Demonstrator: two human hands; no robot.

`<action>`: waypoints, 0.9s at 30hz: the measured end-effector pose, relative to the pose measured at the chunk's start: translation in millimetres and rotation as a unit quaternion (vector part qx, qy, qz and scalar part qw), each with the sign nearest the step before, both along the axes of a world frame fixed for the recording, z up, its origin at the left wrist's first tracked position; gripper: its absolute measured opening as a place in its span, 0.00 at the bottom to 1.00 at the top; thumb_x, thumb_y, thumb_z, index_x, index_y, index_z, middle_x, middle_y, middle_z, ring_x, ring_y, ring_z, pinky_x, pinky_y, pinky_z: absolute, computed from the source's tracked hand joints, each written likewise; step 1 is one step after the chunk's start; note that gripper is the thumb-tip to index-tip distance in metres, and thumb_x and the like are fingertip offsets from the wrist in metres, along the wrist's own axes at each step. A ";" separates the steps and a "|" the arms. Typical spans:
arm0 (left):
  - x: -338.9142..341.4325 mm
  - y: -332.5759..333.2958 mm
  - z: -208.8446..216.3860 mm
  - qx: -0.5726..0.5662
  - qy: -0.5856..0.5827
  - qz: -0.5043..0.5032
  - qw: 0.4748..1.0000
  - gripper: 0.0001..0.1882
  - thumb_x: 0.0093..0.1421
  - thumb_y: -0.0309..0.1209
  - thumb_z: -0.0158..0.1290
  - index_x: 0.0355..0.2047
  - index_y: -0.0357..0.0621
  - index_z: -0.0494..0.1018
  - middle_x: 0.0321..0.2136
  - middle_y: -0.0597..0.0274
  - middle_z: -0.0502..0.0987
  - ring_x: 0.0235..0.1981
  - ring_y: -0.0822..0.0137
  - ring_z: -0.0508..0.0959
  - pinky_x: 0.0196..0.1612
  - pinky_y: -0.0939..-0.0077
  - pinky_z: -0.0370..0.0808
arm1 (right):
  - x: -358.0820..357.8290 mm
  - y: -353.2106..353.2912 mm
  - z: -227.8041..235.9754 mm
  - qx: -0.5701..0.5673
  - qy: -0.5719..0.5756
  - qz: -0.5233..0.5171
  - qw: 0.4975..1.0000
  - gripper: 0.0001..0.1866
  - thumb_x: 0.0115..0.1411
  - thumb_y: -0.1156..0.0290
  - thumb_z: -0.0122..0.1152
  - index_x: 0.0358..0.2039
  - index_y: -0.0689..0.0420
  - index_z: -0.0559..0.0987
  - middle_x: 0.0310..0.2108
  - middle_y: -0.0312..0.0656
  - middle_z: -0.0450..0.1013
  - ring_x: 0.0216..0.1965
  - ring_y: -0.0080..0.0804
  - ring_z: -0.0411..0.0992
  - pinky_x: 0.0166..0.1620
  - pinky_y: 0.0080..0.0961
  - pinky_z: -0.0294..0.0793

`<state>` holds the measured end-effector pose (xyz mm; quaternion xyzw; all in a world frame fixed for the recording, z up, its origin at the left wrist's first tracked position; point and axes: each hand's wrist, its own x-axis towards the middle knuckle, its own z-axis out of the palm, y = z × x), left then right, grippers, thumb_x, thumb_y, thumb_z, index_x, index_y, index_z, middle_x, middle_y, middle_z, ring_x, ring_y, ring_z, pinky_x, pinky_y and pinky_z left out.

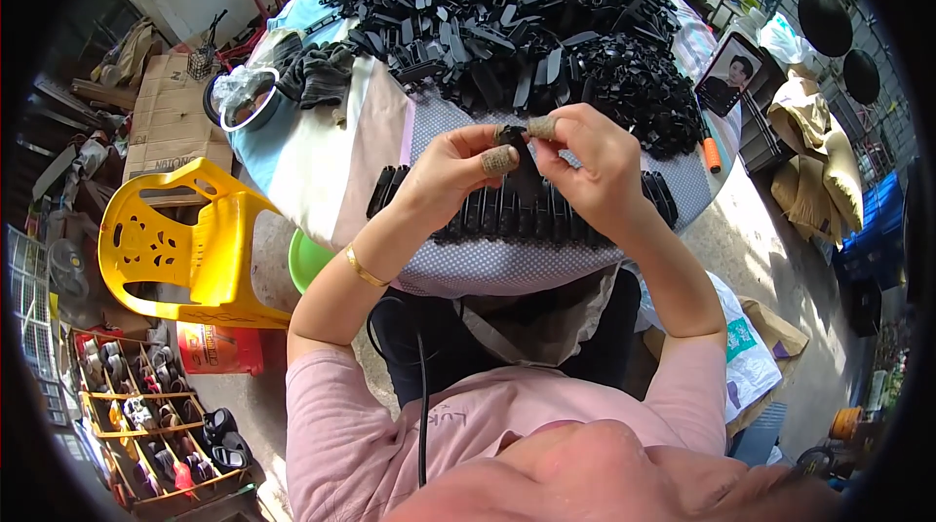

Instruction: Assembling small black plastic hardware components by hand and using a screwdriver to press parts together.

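Pinching small black plastic piece (515, 144) — left hand (450, 174) and right hand (583, 163) raised, taped fingertips (498, 160) forming tight grip.

A yellow plastic chair (180, 244) stands left of the tabletop (322, 161), with flattened cardboard (168, 113) behind it and a green basin (307, 264) just beside it. A phone (731, 74) and an orange-capped marker (710, 150) lie at the tabletop's right edge.

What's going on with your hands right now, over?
Left hand and right hand pinching one small black plastic piece together. Above a row of black pieces. Big black pile behind, nothing blocking.
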<state>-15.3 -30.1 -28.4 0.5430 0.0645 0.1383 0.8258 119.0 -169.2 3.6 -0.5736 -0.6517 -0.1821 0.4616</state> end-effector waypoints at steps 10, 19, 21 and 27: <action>-2.8 -15.0 1.2 0.009 0.021 0.055 0.998 0.15 0.55 0.30 0.56 0.42 0.37 0.72 0.34 0.65 0.76 0.33 0.76 0.75 0.35 0.85 0.74 | -7.8 -2.3 -4.3 0.032 -0.116 -0.019 0.993 0.09 0.42 0.79 0.62 0.27 0.61 0.74 0.29 0.42 0.71 0.25 0.36 0.71 0.26 0.26 0.71; -1.7 -19.9 -1.6 0.055 -0.041 0.082 0.994 0.12 0.56 0.28 0.54 0.39 0.34 0.74 0.32 0.64 0.76 0.31 0.78 0.74 0.33 0.85 0.73 | -14.9 -7.0 -9.2 -0.028 0.012 0.043 0.999 0.08 0.51 0.75 0.57 0.30 0.67 0.76 0.32 0.45 0.69 0.29 0.39 0.70 0.31 0.26 0.71; -2.4 -24.6 -3.7 0.050 -0.041 0.104 0.992 0.11 0.56 0.27 0.54 0.38 0.33 0.75 0.31 0.64 0.76 0.30 0.78 0.74 0.32 0.85 0.73 | -12.2 -10.8 -11.9 -0.038 0.008 0.078 0.996 0.09 0.53 0.73 0.56 0.30 0.67 0.76 0.33 0.46 0.69 0.32 0.38 0.69 0.34 0.27 0.69; 6.3 -41.4 2.9 0.053 -0.005 0.066 0.996 0.16 0.58 0.28 0.52 0.45 0.32 0.70 0.36 0.61 0.76 0.36 0.73 0.75 0.41 0.81 0.74 | -14.3 -37.5 -17.5 -0.060 0.023 -0.009 0.998 0.11 0.47 0.75 0.62 0.31 0.65 0.76 0.32 0.45 0.68 0.31 0.37 0.69 0.33 0.27 0.69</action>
